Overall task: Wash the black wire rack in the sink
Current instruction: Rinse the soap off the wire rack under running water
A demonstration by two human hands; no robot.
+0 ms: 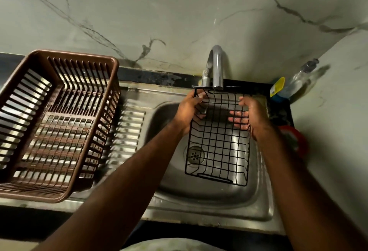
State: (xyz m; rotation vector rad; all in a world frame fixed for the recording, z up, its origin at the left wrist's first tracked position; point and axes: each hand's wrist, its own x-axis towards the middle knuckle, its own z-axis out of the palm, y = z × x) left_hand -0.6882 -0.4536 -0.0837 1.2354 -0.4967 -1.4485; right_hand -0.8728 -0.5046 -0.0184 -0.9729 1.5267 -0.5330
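**Black wire rack held under the tap, washing apparently at an early stage**

The black wire rack (219, 145) is held tilted above the bowl of the steel sink (209, 209), clear of the bottom, with its far end tucked just under the spout. The left hand (189, 109) grips the rack's side at 10 o'clock, fingers curled round the wires. The right hand (253, 117) grips the opposite side at 2 o'clock, thumb over the top edge. Its fingers (239, 120) are wrapped underneath and show wet and shiny through the mesh.

At 12 o'clock from the rack rises the curved chrome faucet (216, 65). Whether water is running cannot be told. No suds, sponge or brush show on the rack, so the washing seems only at the wetting or rinsing stage. Soaping, if wanted, and a final rinse look yet to come.

The drain (194, 154) lies at 8 o'clock, seen through the mesh. At 9 o'clock, well apart, a brown plastic dish basket (79, 54) sits on the ribbed drainboard (129, 129). At 2 o'clock a clear bottle (296, 83) with a yellow label leans at the wall. At 3 o'clock is a blurred red object (298, 141).
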